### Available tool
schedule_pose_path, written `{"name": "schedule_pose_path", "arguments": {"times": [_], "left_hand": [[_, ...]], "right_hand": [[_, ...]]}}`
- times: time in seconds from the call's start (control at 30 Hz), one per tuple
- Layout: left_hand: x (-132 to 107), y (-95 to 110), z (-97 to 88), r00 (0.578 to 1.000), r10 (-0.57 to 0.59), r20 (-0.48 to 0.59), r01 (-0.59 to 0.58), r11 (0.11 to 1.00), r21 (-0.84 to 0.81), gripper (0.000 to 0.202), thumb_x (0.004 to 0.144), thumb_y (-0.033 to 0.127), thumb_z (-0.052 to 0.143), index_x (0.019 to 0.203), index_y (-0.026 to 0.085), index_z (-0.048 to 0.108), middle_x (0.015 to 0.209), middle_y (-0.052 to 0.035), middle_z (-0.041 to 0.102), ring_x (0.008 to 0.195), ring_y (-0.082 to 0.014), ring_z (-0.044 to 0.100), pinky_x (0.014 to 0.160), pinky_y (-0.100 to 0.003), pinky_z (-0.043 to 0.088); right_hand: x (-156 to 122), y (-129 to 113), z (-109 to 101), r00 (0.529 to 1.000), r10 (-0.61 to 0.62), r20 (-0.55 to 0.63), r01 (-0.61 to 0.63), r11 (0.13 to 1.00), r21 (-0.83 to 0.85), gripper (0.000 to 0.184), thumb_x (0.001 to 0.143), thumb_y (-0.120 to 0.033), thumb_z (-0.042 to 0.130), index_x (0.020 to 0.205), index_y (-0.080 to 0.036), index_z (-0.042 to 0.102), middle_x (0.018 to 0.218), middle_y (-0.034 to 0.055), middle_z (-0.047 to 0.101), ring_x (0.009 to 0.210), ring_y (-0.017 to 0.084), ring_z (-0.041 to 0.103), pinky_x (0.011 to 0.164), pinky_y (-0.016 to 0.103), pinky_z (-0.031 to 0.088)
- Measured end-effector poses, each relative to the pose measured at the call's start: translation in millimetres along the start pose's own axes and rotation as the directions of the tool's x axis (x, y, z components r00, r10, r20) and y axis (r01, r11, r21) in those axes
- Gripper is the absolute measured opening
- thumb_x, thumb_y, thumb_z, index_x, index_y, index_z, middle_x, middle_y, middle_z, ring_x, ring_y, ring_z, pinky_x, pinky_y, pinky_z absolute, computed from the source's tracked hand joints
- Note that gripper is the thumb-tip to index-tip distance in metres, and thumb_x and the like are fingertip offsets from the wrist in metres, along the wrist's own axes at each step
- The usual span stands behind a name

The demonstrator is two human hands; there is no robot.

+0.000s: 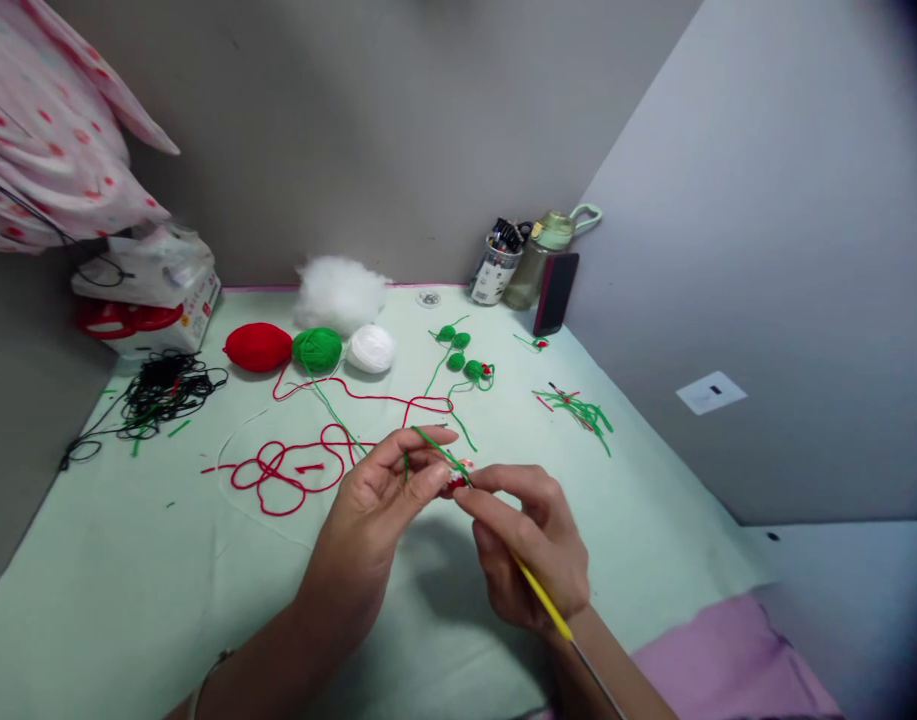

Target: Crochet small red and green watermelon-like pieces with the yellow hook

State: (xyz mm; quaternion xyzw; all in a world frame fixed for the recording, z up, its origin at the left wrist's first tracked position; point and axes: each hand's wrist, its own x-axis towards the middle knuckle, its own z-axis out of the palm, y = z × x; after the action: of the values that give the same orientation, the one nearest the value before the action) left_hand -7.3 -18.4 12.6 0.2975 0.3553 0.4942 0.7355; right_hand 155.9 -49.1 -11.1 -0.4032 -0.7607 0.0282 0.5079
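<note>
My left hand (pixel 387 505) pinches a small red and white crochet piece (pixel 456 483) between thumb and fingers. Green yarn (pixel 439 449) runs over its raised index finger and down to the piece. My right hand (pixel 537 545) is closed around a crochet hook with a yellow grip (pixel 544 600), its metal shaft sticking out toward me. The hook's tip is hidden at the piece, where the right fingertips meet it. Beyond the hands sit a red yarn ball (pixel 258 347), a green yarn ball (pixel 318 349) and a white yarn ball (pixel 371 348).
Loose red yarn (pixel 282 480) loops across the table left of my hands. Small green crocheted pieces (pixel 458 361) lie beyond them, and green yarn scraps (pixel 582 415) to the right. White stuffing (pixel 339 292), a pen cup (pixel 495 270), a bottle (pixel 529 270) and a phone (pixel 556 294) stand at the back.
</note>
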Motion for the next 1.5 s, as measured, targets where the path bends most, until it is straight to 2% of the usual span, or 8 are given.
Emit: {"name": "schedule_pose_path", "arguments": {"times": [0.2, 0.43, 0.8, 0.97, 1.07, 1.17, 1.37, 1.5], "left_hand": [[0, 1, -0.8, 0.999, 0.008, -0.037, -0.007, 1.0, 0.029, 0.01, 0.09, 0.03, 0.081, 0.099, 0.025, 0.081, 0.077, 0.0025, 0.07, 0.075, -0.0116, 0.064, 0.076, -0.022, 0.049], [-4, 3, 1.2, 0.974, 0.159, -0.162, -0.152, 0.987, 0.057, 0.005, 0.091, 0.023, 0.075, 0.089, 0.023, 0.08, 0.084, 0.0013, 0.075, 0.075, -0.0117, 0.065, 0.074, -0.021, 0.051], [4, 16, 0.5, 0.993, 0.019, -0.121, -0.044, 0.976, -0.213, 0.007, 0.085, 0.014, 0.076, 0.09, 0.018, 0.076, 0.065, 0.0018, 0.067, 0.061, -0.0086, 0.06, 0.05, -0.012, 0.043], [0, 12, -4.4, 0.98, 0.186, -0.067, -0.181, 0.981, 0.077, 0.01, 0.093, 0.02, 0.068, 0.099, 0.021, 0.076, 0.065, 0.0036, 0.062, 0.061, -0.009, 0.057, 0.061, -0.016, 0.05], [-2, 5, -6.3, 0.929, 0.371, -0.008, -0.341, 0.86, 0.379, 0.029, 0.089, 0.015, 0.073, 0.115, 0.027, 0.075, 0.083, 0.0037, 0.062, 0.074, -0.0102, 0.062, 0.072, -0.019, 0.054], [-2, -3, -8.3, 0.851, 0.514, 0.106, -0.465, 0.644, 0.607, 0.045, 0.087, 0.011, 0.072, 0.127, 0.031, 0.069, 0.093, 0.0036, 0.062, 0.08, -0.0112, 0.065, 0.082, -0.023, 0.057], [0, -8, -10.3, 0.668, 0.686, 0.287, -0.582, 0.241, 0.777, 0.054, 0.092, 0.007, 0.069, 0.138, 0.034, 0.06, 0.094, 0.0042, 0.067, 0.079, -0.0116, 0.068, 0.082, -0.022, 0.058], [0, -4, -7.8, 0.65, 0.704, 0.287, -0.582, 0.217, 0.784, 0.042, 0.092, 0.008, 0.069, 0.128, 0.029, 0.065, 0.093, 0.0027, 0.072, 0.077, -0.0123, 0.07, 0.081, -0.024, 0.059]], "right_hand": [[-1, -4, 2, 1.0, -0.001, -0.031, -0.001, 0.998, -0.062, 0.045, 0.098, -0.008, 0.057, 0.137, -0.029, 0.067, 0.109, 0.0103, 0.073, 0.09, 0.023, 0.073, 0.073, 0.037, 0.064], [1, -8, 5, 1.0, 0.024, -0.02, -0.024, 1.0, -0.001, 0.037, 0.099, -0.008, 0.055, 0.128, -0.027, 0.068, 0.106, 0.01, 0.071, 0.089, 0.022, 0.072, 0.074, 0.036, 0.063], [8, -21, 5, 0.992, 0.121, -0.031, -0.119, 0.99, 0.072, 0.033, 0.099, -0.005, 0.053, 0.117, -0.026, 0.071, 0.103, 0.0071, 0.072, 0.09, 0.019, 0.072, 0.078, 0.033, 0.063], [7, -17, 10, 0.99, 0.121, -0.078, -0.113, 0.989, 0.097, 0.032, 0.097, -0.001, 0.054, 0.115, -0.021, 0.072, 0.101, 0.0063, 0.071, 0.092, 0.017, 0.07, 0.076, 0.029, 0.061], [6, -16, 10, 0.986, 0.137, -0.092, -0.128, 0.987, 0.092, 0.033, 0.096, 0.001, 0.055, 0.116, -0.02, 0.072, 0.103, 0.0063, 0.07, 0.093, 0.016, 0.07, 0.076, 0.026, 0.06], [5, -17, 10, 0.983, 0.157, -0.099, -0.145, 0.983, 0.112, 0.035, 0.097, 0.001, 0.055, 0.117, -0.021, 0.072, 0.104, 0.0056, 0.07, 0.095, 0.016, 0.069, 0.079, 0.026, 0.059], [2, -20, 15, 0.964, 0.241, -0.112, -0.213, 0.954, 0.211, 0.036, 0.098, 0.0, 0.055, 0.119, -0.023, 0.073, 0.103, 0.0044, 0.072, 0.1, 0.016, 0.068, 0.085, 0.028, 0.058], [5, -22, 16, 0.956, 0.276, -0.103, -0.246, 0.941, 0.233, 0.035, 0.1, -0.001, 0.055, 0.118, -0.025, 0.074, 0.099, 0.0037, 0.071, 0.098, 0.016, 0.068, 0.082, 0.028, 0.059]]}}
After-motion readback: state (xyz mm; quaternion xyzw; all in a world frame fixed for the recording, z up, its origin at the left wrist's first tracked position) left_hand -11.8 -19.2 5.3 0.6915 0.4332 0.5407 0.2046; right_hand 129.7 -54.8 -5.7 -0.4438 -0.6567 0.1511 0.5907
